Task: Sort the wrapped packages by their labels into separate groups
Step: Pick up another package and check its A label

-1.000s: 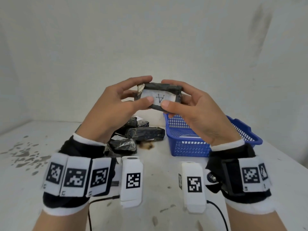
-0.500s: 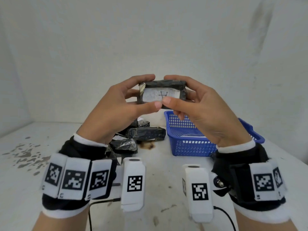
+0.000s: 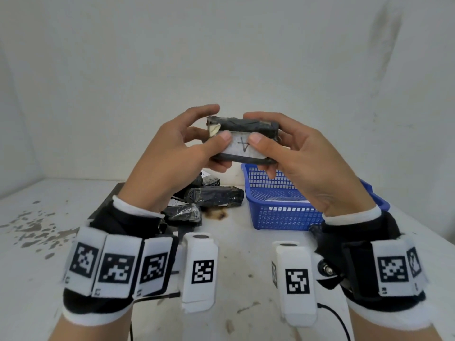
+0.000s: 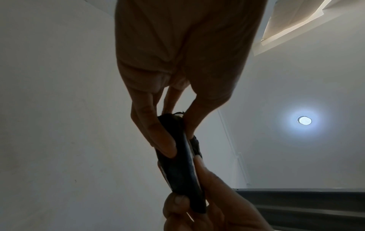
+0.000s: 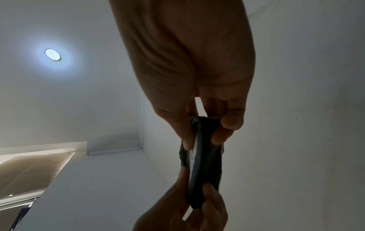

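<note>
A black-wrapped package (image 3: 242,139) with a white label marked "A" is held up in front of me, high above the table. My left hand (image 3: 209,139) pinches its left end, thumb on the label and fingers behind. My right hand (image 3: 268,141) pinches the right end the same way. The left wrist view shows the package (image 4: 181,164) edge-on between both hands, and so does the right wrist view, with the package (image 5: 203,164) dark against the ceiling. Several more black-wrapped packages (image 3: 211,196) lie in a heap on the table below my left hand, partly hidden by it.
A blue mesh basket (image 3: 283,215) stands on the white table (image 3: 234,254) to the right of the heap, with something white lying inside. A brown stain (image 3: 216,214) marks the table between heap and basket. Grey flecks (image 3: 37,227) cover the left side. A white wall closes the back.
Both hands have turned and tilted the package slightly, keeping hold of it; the label with "A" now faces me more squarely. The hands stay at about the same height.
</note>
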The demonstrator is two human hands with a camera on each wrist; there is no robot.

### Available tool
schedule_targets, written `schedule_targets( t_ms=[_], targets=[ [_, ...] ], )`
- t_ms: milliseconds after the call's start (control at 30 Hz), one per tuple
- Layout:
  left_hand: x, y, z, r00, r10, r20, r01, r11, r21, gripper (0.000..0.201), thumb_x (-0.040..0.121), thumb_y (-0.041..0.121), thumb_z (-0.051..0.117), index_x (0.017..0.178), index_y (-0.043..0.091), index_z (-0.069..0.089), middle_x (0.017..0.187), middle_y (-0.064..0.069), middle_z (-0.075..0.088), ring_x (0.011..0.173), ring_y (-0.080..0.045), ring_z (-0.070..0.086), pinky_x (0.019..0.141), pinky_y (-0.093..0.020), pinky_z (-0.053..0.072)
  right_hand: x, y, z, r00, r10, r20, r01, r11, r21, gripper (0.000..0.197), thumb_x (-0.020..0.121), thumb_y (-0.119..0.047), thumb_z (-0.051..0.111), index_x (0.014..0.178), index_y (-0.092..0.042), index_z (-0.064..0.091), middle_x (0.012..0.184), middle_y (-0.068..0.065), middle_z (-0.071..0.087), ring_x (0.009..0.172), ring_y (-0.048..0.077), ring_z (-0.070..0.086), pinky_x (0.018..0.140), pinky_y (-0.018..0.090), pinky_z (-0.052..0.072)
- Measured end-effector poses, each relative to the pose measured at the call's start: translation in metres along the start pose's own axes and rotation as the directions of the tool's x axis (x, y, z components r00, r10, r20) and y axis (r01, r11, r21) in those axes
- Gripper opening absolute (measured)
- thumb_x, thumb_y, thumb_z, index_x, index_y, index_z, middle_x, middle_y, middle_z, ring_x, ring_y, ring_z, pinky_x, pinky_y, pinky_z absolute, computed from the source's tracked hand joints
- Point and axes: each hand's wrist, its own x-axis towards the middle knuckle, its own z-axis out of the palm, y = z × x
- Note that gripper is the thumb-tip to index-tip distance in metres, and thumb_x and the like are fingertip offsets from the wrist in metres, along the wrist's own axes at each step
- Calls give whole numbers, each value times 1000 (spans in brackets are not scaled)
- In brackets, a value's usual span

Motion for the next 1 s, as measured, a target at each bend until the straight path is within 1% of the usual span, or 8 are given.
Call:
schedule_targets(
  t_ms=[100, 200, 300, 367, 500, 667, 833, 1000],
  targets=[
    [1, -1, 0, 1000, -24, -9, 24, 1000, 8, 30, 89, 18, 66, 117, 8, 64, 98, -10, 69, 63, -20, 70, 56, -24, 56, -1, -2, -1, 1000, 9, -3, -10, 999, -32, 26, 95, -22, 66, 118, -32, 70, 99, -5, 70, 62, 10, 57, 51, 22, 45],
    [1, -2, -2, 999, -36, -18, 36, 999, -10, 27, 89, 13, 66, 115, 10, 64, 111, -11, 67, 65, -21, 70, 50, -23, 53, -4, -5, 0, 999, 18, 35, -17, 1000, -18, 26, 92, -28, 67, 116, -37, 69, 103, -8, 70, 57, 12, 56, 48, 24, 43],
    [1, -2, -3, 999, -35, 18, 35, 999, -27, 36, 82, 23, 71, 117, 14, 63, 114, -14, 66, 78, -23, 73, 66, -31, 59, -5, -7, 1, 998, 32, 45, -32, 999, 7, 28, 87, -39, 66, 115, -39, 69, 109, -5, 71, 62, 14, 55, 48, 24, 43],
    [0, -1, -3, 998, -52, 40, 53, 998, -44, 47, 75, 37, 70, 117, 16, 63, 109, -14, 69, 83, -22, 73, 79, -36, 59, -4, -6, 0, 999, 25, 44, -25, 1000, -5, 27, 95, -27, 64, 118, -40, 68, 111, -6, 70, 64, 15, 54, 50, 24, 44],
    [0, 1, 0, 998, -58, 30, 62, 990, -126, 21, 93, 19, 59, 114, 14, 58, 100, -20, 70, 85, -22, 70, 78, -35, 60, -2, -3, -1, 999, 8, 34, -6, 999, -43, 39, 96, -27, 65, 132, -40, 59, 112, -4, 71, 72, 17, 59, 60, 24, 50],
    [1, 3, 0, 997, -55, 51, 63, 984, -165, 9, 95, 17, 57, 102, 21, 55, 96, -11, 66, 84, -24, 69, 79, -32, 59, 0, -3, -2, 998, 54, -15, -54, 998, -38, 27, 92, -31, 68, 119, -28, 68, 93, 9, 75, 71, 13, 63, 79, 30, 56],
    [2, 1, 3, 998, -55, 43, 61, 983, -172, 18, 95, 21, 57, 112, 17, 64, 105, -10, 69, 90, -21, 71, 83, -33, 59, -1, -5, 1, 998, 62, -33, -64, 996, -59, 21, 92, -38, 67, 112, -31, 69, 101, 11, 73, 64, 13, 60, 63, 31, 51],
    [2, 0, 7, 996, -76, 36, 82, 976, -202, 21, 96, 23, 56, 112, 12, 64, 100, -9, 68, 93, -26, 71, 83, -34, 59, 0, -5, 0, 995, 48, -84, -51, 998, -38, 20, 93, -36, 67, 112, -32, 71, 87, 3, 71, 62, 15, 59, 63, 29, 51]
  ],
)
